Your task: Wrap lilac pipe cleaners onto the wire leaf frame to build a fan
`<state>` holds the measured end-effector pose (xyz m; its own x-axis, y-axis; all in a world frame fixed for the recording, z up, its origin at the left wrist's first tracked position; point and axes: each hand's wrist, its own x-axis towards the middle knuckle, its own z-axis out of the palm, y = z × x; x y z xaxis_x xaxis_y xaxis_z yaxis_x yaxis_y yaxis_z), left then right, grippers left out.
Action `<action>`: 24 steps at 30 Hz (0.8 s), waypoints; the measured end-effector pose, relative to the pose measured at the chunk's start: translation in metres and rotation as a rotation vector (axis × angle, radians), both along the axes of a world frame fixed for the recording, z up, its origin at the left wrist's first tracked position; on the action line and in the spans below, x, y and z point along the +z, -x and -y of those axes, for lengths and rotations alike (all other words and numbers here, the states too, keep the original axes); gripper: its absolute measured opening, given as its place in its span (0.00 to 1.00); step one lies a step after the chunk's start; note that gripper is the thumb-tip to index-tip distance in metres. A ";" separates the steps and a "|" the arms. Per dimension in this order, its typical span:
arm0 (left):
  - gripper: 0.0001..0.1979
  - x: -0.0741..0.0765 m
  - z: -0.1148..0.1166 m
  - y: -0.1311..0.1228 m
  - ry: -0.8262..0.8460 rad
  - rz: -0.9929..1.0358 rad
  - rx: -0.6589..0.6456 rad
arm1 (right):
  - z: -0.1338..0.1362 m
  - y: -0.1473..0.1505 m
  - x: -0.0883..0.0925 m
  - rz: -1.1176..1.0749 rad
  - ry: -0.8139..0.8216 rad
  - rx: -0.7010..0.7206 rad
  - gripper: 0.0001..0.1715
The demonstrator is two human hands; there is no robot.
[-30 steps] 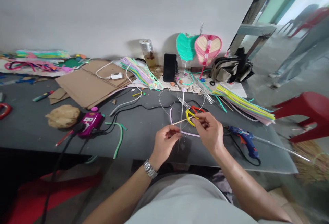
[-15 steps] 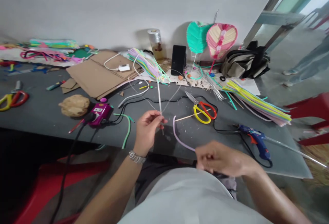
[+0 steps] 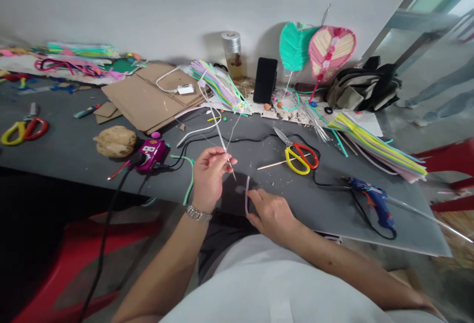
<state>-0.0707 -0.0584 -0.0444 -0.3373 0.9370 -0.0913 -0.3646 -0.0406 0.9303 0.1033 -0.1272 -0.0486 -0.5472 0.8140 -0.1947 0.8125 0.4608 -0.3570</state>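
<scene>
While your left hand (image 3: 209, 180) pinched a thin clear rod (image 3: 218, 130), your right hand (image 3: 272, 214) touched a lilac pipe cleaner (image 3: 246, 195), its grip impossible to tell.

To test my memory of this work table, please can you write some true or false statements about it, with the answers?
1. The left hand holds the yellow-and-red scissors. False: the scissors lie on the table, and the hand holds a thin clear stick.
2. A metal wristwatch is on the left wrist. True.
3. The black smartphone lies flat on the cardboard. False: it stands upright to the right of the cardboard.
4. A blue glue gun lies to the right of the scissors. True.
5. The right hand touches a lilac strip. True.
</scene>
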 end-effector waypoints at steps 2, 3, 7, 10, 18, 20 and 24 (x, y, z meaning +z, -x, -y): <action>0.14 0.006 -0.002 0.007 -0.032 0.011 0.028 | 0.000 0.003 0.001 -0.029 -0.011 0.038 0.23; 0.13 0.010 -0.002 0.012 -0.054 0.009 0.046 | 0.000 0.006 0.001 -0.025 -0.013 0.055 0.20; 0.08 0.037 0.005 0.034 -0.224 -0.040 0.178 | 0.003 0.019 -0.003 0.018 -0.048 0.068 0.09; 0.07 0.064 0.017 0.049 -0.266 -0.119 0.224 | 0.003 0.026 -0.006 0.028 -0.070 0.013 0.08; 0.08 0.066 0.031 0.039 -0.129 -0.052 0.220 | -0.098 -0.067 0.066 -0.512 -0.235 -0.401 0.13; 0.10 0.048 0.029 0.023 0.000 0.029 0.137 | -0.141 -0.107 0.088 -0.563 -0.416 -0.452 0.08; 0.19 0.016 0.034 -0.016 0.191 0.141 -0.129 | -0.206 -0.164 0.095 -0.578 -0.501 -0.529 0.05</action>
<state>-0.0545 -0.0928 -0.0282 -0.1877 0.9327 -0.3081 -0.4819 0.1859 0.8563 0.2678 0.0787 0.0462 0.0167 0.9005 0.4346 0.7187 0.2914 -0.6313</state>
